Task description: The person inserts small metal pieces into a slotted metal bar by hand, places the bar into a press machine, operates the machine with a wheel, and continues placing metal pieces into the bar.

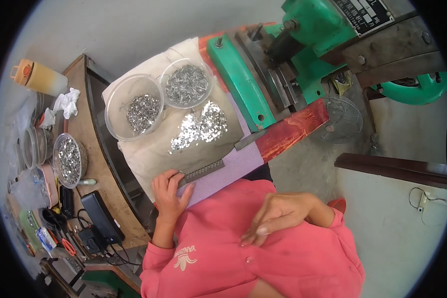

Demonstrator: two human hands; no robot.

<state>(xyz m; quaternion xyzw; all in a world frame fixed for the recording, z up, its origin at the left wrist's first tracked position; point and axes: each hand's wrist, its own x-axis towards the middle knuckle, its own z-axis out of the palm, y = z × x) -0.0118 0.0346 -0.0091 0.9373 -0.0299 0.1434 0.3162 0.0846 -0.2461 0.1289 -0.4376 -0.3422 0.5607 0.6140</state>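
My left hand [168,194] is closed on the near-left end of a narrow dark metal bar [203,171] with a row of small slots along it. The bar lies on a lilac textured mat [243,166]. In front of my chest, my right hand [283,214] is closed, its thumb and fingers pressed together. Whatever may be between those fingertips is hidden. Beyond the bar, a loose pile of small shiny metal pieces [203,126] is spread on a cream cloth [156,154]. Behind it stand a clear tub [115,130] of small metal pieces and a clear bowl [186,82] of thin silvery parts.
A green press machine [238,84] stands at the far right of the work table. A floor fan [340,119] is beyond it. On the left, a wooden desk [97,164] carries another tub [70,161] of metal pieces, an orange-capped bottle [38,78] and a black box [103,217].
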